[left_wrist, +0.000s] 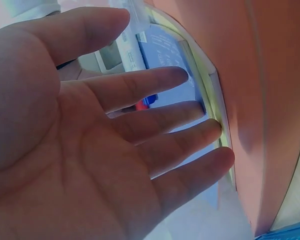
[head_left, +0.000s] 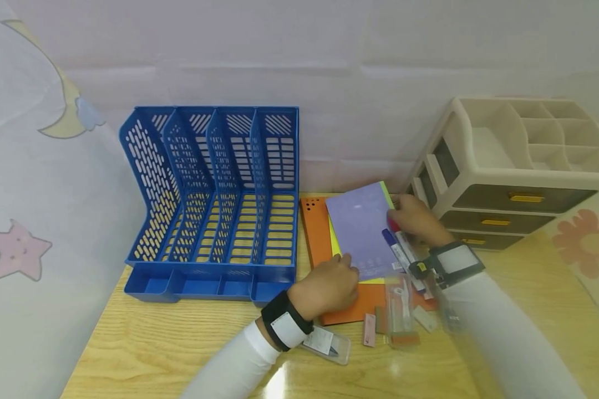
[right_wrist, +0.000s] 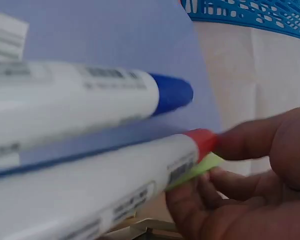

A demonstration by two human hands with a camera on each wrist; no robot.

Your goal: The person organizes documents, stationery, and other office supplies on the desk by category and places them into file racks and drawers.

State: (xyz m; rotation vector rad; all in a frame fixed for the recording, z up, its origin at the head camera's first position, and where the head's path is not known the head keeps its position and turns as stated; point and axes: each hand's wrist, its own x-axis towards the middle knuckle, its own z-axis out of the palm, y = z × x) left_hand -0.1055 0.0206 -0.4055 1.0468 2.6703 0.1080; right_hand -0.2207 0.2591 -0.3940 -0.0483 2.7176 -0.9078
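Note:
A purple notebook (head_left: 361, 233) with a green edge lies aslant over a yellow booklet (head_left: 335, 239) and an orange folder (head_left: 315, 238). My right hand (head_left: 418, 219) pinches the notebook's right edge, thumb above and fingers curled beneath, as the right wrist view shows. A blue-capped marker (right_wrist: 80, 102) and a red-capped marker (right_wrist: 120, 190) lie across the notebook near that hand; the red cap overlaps the thumb tip. At the lower left edge of the stack is my left hand (head_left: 326, 285). Its fingers are straight and spread, fingertips (left_wrist: 212, 129) right at the notebook and booklet edges.
Left of the stack stands a blue file rack (head_left: 212, 271) with upright dividers. A cream drawer organizer (head_left: 544, 174) stands at right. Nearer me lie a clear case (head_left: 396, 316), a pink eraser (head_left: 369, 331), a pale eraser (head_left: 425, 318) and a flat labelled box (head_left: 343, 349).

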